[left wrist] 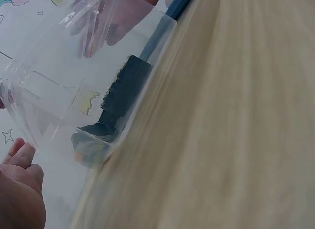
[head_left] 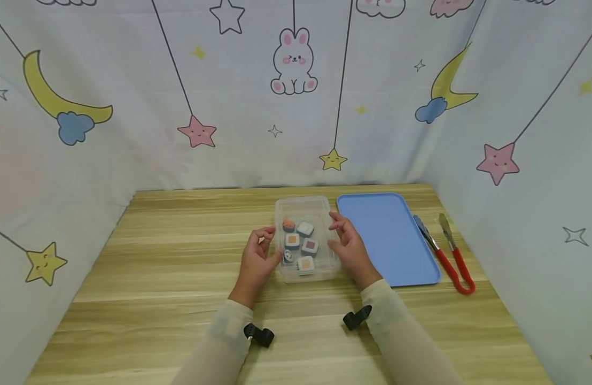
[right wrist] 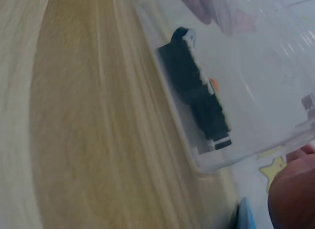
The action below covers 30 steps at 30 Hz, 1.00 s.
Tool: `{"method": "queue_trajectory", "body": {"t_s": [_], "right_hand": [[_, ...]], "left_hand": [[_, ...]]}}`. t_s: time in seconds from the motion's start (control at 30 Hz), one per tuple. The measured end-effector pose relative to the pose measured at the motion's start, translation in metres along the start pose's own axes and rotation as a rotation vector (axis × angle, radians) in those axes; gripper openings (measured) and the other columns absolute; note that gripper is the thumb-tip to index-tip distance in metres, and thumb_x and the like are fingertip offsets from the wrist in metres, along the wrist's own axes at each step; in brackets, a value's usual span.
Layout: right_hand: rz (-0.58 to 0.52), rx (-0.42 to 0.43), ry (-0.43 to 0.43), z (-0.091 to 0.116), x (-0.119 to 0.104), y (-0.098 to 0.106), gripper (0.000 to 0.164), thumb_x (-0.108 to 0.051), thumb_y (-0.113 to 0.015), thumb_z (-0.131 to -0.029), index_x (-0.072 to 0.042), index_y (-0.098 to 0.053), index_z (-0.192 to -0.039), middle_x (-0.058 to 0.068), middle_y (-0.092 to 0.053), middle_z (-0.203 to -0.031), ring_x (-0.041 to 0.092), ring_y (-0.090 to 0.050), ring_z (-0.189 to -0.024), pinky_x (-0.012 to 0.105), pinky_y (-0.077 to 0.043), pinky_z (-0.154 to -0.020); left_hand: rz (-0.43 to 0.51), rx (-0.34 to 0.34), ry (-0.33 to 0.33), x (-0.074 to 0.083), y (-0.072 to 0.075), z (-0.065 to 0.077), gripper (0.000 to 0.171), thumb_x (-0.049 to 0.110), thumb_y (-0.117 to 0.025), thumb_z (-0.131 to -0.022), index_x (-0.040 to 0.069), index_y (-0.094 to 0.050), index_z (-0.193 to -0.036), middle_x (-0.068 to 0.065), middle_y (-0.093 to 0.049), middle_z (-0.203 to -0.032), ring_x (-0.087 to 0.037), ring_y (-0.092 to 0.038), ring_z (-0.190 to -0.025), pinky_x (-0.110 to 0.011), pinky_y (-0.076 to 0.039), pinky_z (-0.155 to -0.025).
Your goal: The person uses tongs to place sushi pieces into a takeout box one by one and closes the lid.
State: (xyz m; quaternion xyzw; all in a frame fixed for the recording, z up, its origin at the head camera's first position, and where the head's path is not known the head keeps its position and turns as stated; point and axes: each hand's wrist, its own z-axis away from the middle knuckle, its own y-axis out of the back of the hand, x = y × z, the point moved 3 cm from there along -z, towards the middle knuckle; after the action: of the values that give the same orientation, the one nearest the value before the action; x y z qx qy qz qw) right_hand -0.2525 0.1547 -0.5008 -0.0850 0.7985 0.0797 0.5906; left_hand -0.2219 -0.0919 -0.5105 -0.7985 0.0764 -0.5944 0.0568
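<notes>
A clear plastic box (head_left: 308,208) stands on the table with several sushi pieces inside. They are dark-sided with white tops, some with orange centres. At the box's left side, my left hand (head_left: 257,262) holds the upper edge with the thumb, its other fingers bent beside the wall. My right hand (head_left: 351,251) holds the opposite side, thumb and fingertips along the rim. Through the clear wall in the left wrist view, dark sushi sides (left wrist: 125,86) show low in the box (left wrist: 59,56). The right wrist view shows sushi (right wrist: 192,86) near the bottom edge too.
A blue tray (head_left: 387,235) lies right of the box, close to my right hand. Tongs with red handles (head_left: 461,272) lie beyond it, with one tip at the tray's edge. A patterned white curtain (head_left: 238,133) bounds the wooden table (head_left: 180,256) at the back and sides.
</notes>
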Motion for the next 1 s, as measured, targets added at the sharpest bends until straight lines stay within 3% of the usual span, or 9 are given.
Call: {"method": "queue_trajectory", "body": {"t_s": [0.23,0.43,0.57,0.73,1.0], "right_hand": [[0.065,0.007,-0.004,-0.002,0.001,-0.001,0.023,0.02,-0.051,-0.096,0.014,-0.044,-0.117,0.019,-0.028,-0.166,0.035,-0.018,-0.157,0.063,-0.022,-0.124],[0.164,0.033,-0.011,-0.001,-0.003,0.002,0.016,0.013,-0.058,-0.096,0.011,-0.052,-0.111,0.016,-0.04,-0.161,0.031,-0.027,-0.154,0.053,-0.027,-0.126],[0.304,0.039,-0.019,0.002,-0.005,0.006,0.012,0.007,-0.063,-0.096,0.002,-0.056,-0.105,0.012,-0.046,-0.158,0.029,-0.033,-0.152,0.051,-0.033,-0.124],[0.519,0.019,-0.041,0.006,-0.009,0.009,0.008,-0.011,-0.066,-0.102,-0.012,-0.058,-0.103,0.002,-0.048,-0.158,0.029,-0.038,-0.15,0.058,-0.042,-0.117],[0.667,-0.011,-0.041,0.009,-0.013,0.011,0.009,-0.023,-0.064,-0.105,-0.02,-0.056,-0.102,0.002,-0.045,-0.161,0.031,-0.037,-0.15,0.059,-0.047,-0.11]], "left_hand": [[-0.055,-0.038,-0.011,-0.003,0.005,-0.002,0.044,-0.027,-0.066,-0.081,-0.012,-0.041,-0.113,-0.029,-0.043,-0.149,-0.038,-0.039,-0.147,-0.02,-0.037,-0.118],[-0.081,-0.078,-0.036,-0.004,0.004,0.0,0.042,-0.027,-0.066,-0.081,-0.011,-0.041,-0.112,-0.031,-0.04,-0.151,-0.039,-0.035,-0.149,-0.018,-0.034,-0.119],[-0.107,-0.093,-0.029,-0.002,0.003,0.002,0.041,-0.025,-0.066,-0.082,-0.009,-0.042,-0.111,-0.032,-0.039,-0.152,-0.038,-0.035,-0.149,-0.024,-0.033,-0.122],[-0.184,-0.089,-0.032,0.0,0.002,0.001,0.038,-0.022,-0.07,-0.083,-0.006,-0.046,-0.108,-0.027,-0.042,-0.151,-0.034,-0.038,-0.147,-0.039,-0.029,-0.126],[-0.262,-0.094,-0.021,0.001,0.0,0.001,0.03,-0.015,-0.074,-0.086,-0.01,-0.054,-0.108,-0.025,-0.049,-0.153,-0.034,-0.041,-0.148,-0.044,-0.031,-0.125]]}}
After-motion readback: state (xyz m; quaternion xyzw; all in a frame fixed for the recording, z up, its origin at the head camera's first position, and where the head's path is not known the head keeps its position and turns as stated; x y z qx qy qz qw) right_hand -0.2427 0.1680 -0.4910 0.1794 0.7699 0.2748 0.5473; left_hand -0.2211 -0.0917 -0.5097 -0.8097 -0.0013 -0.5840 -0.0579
